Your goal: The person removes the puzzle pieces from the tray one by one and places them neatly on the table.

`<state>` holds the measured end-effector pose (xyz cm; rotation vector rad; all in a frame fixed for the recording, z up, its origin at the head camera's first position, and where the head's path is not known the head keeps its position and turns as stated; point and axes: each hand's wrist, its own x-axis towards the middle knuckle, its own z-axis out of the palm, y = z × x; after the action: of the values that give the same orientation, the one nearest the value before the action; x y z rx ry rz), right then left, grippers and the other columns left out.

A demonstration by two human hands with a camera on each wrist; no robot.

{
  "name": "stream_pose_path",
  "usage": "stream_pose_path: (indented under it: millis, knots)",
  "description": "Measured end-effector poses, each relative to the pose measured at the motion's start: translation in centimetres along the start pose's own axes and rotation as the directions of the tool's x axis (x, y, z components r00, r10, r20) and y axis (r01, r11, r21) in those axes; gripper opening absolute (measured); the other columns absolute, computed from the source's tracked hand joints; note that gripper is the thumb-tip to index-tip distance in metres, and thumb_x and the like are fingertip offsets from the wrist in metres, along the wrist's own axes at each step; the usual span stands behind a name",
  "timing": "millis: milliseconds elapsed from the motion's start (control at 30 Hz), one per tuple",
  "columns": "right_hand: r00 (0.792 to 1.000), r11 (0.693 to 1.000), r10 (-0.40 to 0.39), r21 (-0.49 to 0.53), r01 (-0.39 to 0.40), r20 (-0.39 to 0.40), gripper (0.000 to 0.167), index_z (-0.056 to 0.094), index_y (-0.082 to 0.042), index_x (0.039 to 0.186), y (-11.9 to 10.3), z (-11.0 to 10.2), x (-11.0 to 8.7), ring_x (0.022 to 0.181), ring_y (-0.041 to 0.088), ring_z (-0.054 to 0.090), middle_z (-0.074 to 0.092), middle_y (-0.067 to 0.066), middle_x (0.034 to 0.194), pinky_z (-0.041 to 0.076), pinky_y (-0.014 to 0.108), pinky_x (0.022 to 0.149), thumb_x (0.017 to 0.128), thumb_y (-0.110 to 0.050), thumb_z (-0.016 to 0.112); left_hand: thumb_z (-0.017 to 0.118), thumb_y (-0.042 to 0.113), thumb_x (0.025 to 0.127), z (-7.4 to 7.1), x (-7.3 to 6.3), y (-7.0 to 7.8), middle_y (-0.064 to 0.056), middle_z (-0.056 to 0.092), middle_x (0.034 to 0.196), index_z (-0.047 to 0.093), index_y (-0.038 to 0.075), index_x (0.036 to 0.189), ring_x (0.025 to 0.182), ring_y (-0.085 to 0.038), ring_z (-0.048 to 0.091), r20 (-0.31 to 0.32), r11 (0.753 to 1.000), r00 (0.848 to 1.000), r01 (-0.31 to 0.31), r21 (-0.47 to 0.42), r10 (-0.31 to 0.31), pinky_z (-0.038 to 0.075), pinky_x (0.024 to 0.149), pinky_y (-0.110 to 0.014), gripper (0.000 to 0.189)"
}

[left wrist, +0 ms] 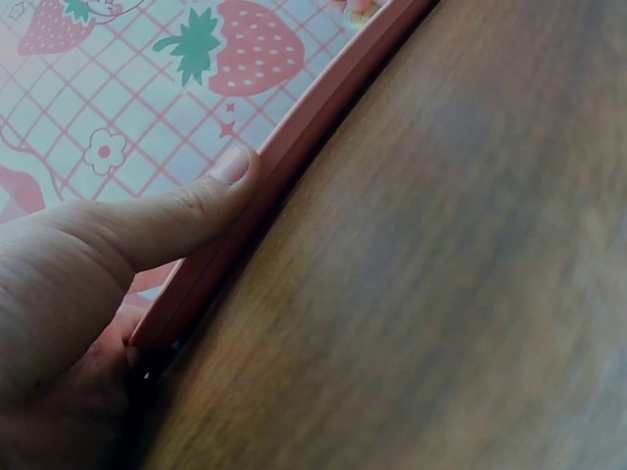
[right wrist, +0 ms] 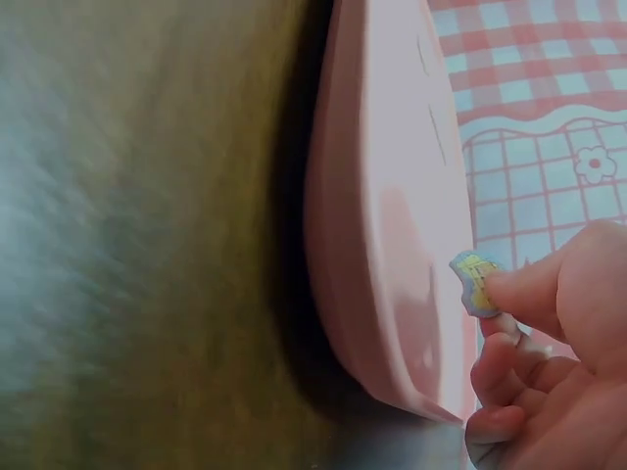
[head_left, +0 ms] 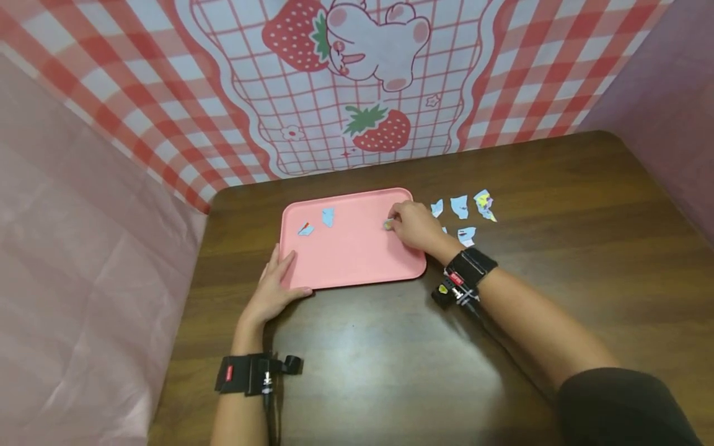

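Observation:
Over the right part of a pink tray (head_left: 351, 257), my right hand (head_left: 417, 224) pinches a small torn scrap of paper (right wrist: 477, 284) between thumb and fingers. The scrap is yellow and pale blue with a grey edge. My left hand (head_left: 269, 292) rests at the tray's near left corner, fingers spread along the side and the thumb (left wrist: 201, 201) lying on the front rim. Inside the tray, toward the left, lie two light-blue paper scraps, one plain-looking (head_left: 328, 217) and one with a red mark (head_left: 305, 230).
Right of the tray, several torn paper scraps lie on the brown wooden table (head_left: 357, 365), among them a yellow and purple one (head_left: 484, 203) and a pale-blue one (head_left: 460, 207). My right hand partly hides another. Behind the table hangs a red-checked strawberry cloth (head_left: 379, 130).

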<state>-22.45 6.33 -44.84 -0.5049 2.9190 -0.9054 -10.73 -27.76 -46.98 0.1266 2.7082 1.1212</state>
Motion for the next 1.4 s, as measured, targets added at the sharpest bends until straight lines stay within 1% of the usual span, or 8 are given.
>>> stream_pose_path:
  millis: [167, 333, 500, 633, 767, 933, 1167, 1400]
  knots:
    - [1.0, 0.998, -0.014, 0.068, 0.015, -0.021, 0.014, 0.073, -0.008, 0.091, -0.1, -0.1, -0.9, 0.077, 0.024, 0.059, 0.064, 0.006, 0.081, 0.047, 0.039, 0.068, 0.094, -0.021, 0.07, 0.086, 0.04, 0.08, -0.2, 0.0, -0.1, -0.012, -0.006, 0.169, 0.029, 0.01, 0.16, 0.149, -0.051, 0.0, -0.009, 1.0, 1.0, 0.0, 0.006, 0.001, 0.012, 0.113, -0.071, 0.103]
    - [0.999, 0.997, -0.006, 0.075, 0.009, -0.035, 0.014, 0.073, -0.007, 0.089, -0.1, -0.5, -1.6, 0.074, 0.023, 0.057, 0.063, 0.005, 0.077, 0.045, 0.037, 0.066, 0.093, -0.02, 0.071, 0.085, 0.043, 0.08, 0.0, 0.1, -0.1, -0.01, -0.006, 0.169, 0.029, 0.012, 0.16, 0.15, -0.05, 0.0, -0.001, 1.0, 1.0, -0.004, -0.005, 0.004, 0.012, 0.113, -0.071, 0.103]
    - [1.0, 0.997, -0.003, 0.072, 0.005, -0.023, 0.015, 0.072, -0.006, 0.089, 0.4, -0.6, -2.0, 0.073, 0.022, 0.057, 0.062, 0.005, 0.077, 0.044, 0.036, 0.066, 0.093, -0.02, 0.07, 0.086, 0.041, 0.08, 0.2, -0.1, -0.1, -0.012, -0.005, 0.169, 0.03, 0.01, 0.16, 0.149, -0.052, 0.001, -0.006, 1.0, 1.0, 0.002, 0.0, -0.002, 0.012, 0.113, -0.07, 0.102]
    - [0.999, 0.996, -0.015, 0.084, 0.019, -0.041, 0.013, 0.07, -0.006, 0.087, 0.7, -0.9, -2.3, 0.074, 0.024, 0.056, 0.061, 0.006, 0.077, 0.043, 0.037, 0.068, 0.092, -0.018, 0.07, 0.086, 0.041, 0.08, 0.3, -0.1, -0.1, -0.013, -0.005, 0.169, 0.03, 0.01, 0.16, 0.149, -0.052, 0.001, -0.01, 1.0, 1.0, 0.007, -0.001, -0.007, 0.011, 0.113, -0.07, 0.102]
    - [0.998, 0.995, -0.007, 0.102, 0.013, -0.056, 0.01, 0.069, -0.005, 0.086, 0.8, -1.5, -2.8, 0.075, 0.025, 0.056, 0.06, 0.008, 0.079, 0.042, 0.037, 0.068, 0.09, -0.015, 0.069, 0.085, 0.042, 0.08, 0.3, -0.1, -0.1, -0.013, -0.006, 0.169, 0.03, 0.01, 0.16, 0.149, -0.052, 0.0, -0.007, 1.0, 1.0, 0.005, 0.004, -0.005, 0.01, 0.114, -0.069, 0.102]
    - [0.998, 0.993, 0.0, 0.114, 0.006, -0.06, 0.01, 0.069, -0.005, 0.087, 1.0, -2.3, -3.2, 0.074, 0.025, 0.056, 0.061, 0.008, 0.079, 0.042, 0.036, 0.066, 0.091, -0.014, 0.068, 0.085, 0.042, 0.08, 0.3, 0.0, 0.0, -0.014, -0.006, 0.169, 0.03, 0.01, 0.16, 0.148, -0.053, 0.0, -0.008, 1.0, 1.0, 0.0, 0.01, 0.0, 0.009, 0.114, -0.07, 0.102]
    - [0.999, 0.995, 0.006, 0.104, -0.001, -0.053, 0.01, 0.069, -0.004, 0.089, 1.8, -2.5, -3.6, 0.074, 0.024, 0.057, 0.062, 0.008, 0.08, 0.042, 0.037, 0.068, 0.091, -0.014, 0.067, 0.085, 0.041, 0.08, 0.5, -0.2, 0.0, -0.014, -0.006, 0.169, 0.029, 0.009, 0.16, 0.149, -0.051, -0.002, -0.004, 1.0, 1.0, 0.008, 0.002, -0.008, 0.007, 0.115, -0.068, 0.103]
    - [0.998, 0.991, 0.018, 0.135, -0.009, -0.067, 0.01, 0.07, -0.002, 0.09, 2.7, -3.2, -4.0, 0.071, 0.024, 0.056, 0.062, 0.008, 0.076, 0.041, 0.036, 0.067, 0.091, -0.011, 0.067, 0.085, 0.04, 0.081, 0.4, 0.1, 0.2, -0.014, -0.006, 0.169, 0.028, 0.009, 0.16, 0.148, -0.054, 0.0, -0.002, 1.0, 1.0, 0.005, 0.01, -0.005, 0.009, 0.114, -0.07, 0.103]
